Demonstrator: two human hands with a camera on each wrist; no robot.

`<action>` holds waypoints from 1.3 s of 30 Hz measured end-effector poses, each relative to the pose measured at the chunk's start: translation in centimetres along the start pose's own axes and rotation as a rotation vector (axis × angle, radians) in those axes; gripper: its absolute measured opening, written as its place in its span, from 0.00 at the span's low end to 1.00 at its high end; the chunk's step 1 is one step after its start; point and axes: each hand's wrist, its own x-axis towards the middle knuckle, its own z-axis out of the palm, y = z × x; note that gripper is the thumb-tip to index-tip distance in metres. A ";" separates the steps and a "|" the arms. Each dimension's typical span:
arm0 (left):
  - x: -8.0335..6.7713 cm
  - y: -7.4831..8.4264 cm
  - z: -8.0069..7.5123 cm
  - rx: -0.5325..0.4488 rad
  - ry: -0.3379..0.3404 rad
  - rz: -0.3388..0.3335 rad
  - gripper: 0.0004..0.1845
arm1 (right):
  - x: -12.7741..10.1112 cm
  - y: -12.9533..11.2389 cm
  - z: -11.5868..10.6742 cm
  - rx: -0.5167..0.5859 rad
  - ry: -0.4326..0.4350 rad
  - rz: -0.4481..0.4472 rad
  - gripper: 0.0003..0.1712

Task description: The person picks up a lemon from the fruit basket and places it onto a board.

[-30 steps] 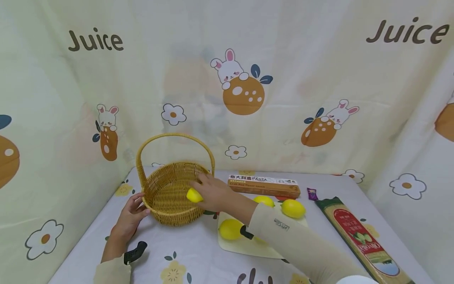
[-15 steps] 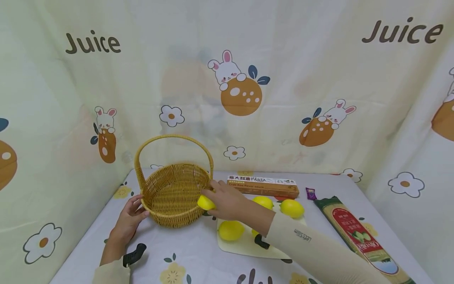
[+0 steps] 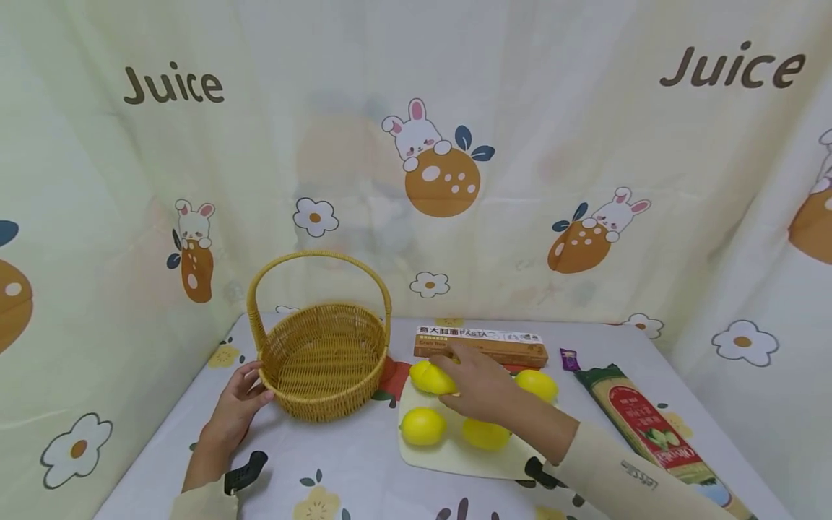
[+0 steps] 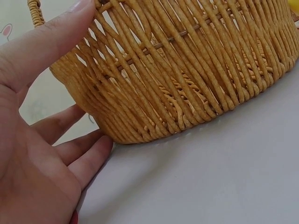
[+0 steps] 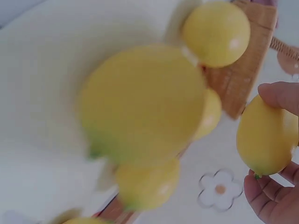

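The right hand (image 3: 481, 386) holds a lemon (image 3: 432, 377) with fingers and thumb curled around it, above the far-left part of the board (image 3: 448, 455), just right of the basket (image 3: 321, 361). The left hand (image 3: 237, 404) has its fingers straight and a little spread, and they touch the basket wall near its bottom on the left side. Three other lemons (image 3: 422, 426) lie on the board, and a pasta box (image 3: 481, 345) lies behind it.
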 end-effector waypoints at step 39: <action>0.0 0.0 0.0 0.000 0.012 -0.035 0.36 | -8.9 7.6 2.0 -0.018 0.038 0.227 0.37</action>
